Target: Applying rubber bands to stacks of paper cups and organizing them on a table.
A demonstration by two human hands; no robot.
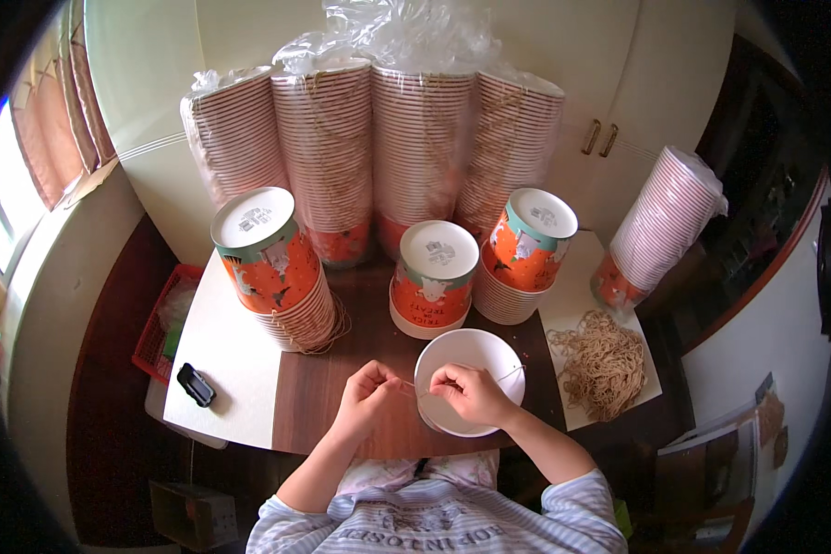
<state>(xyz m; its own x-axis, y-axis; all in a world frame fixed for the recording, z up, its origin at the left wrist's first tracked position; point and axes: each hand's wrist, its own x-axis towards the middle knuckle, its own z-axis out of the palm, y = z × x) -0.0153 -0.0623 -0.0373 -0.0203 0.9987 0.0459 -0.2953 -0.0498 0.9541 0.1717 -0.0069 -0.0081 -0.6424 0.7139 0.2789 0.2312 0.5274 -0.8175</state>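
A paper bucket (462, 347) with a white inside stands mouth up at the table's front edge. My left hand (369, 397) is just left of its rim, fingertips pinched on a thin cord. My right hand (475, 392) reaches over the bucket's mouth, its fingers closed on the cord by the left side of the rim. Another bit of cord (512, 372) shows at the bucket's right rim. Behind it, an orange and green printed bucket (432, 286) sits upside down. Exactly how the cord passes through the rim is too small to tell.
Inverted bucket stacks stand at left (272, 268) and right (526, 254), cords hanging from the left one. Tall plastic-wrapped stacks (323, 148) line the back; another wrapped stack (665, 222) leans at far right. A tan cord heap (603, 365) and a small black case (196, 385) flank the middle.
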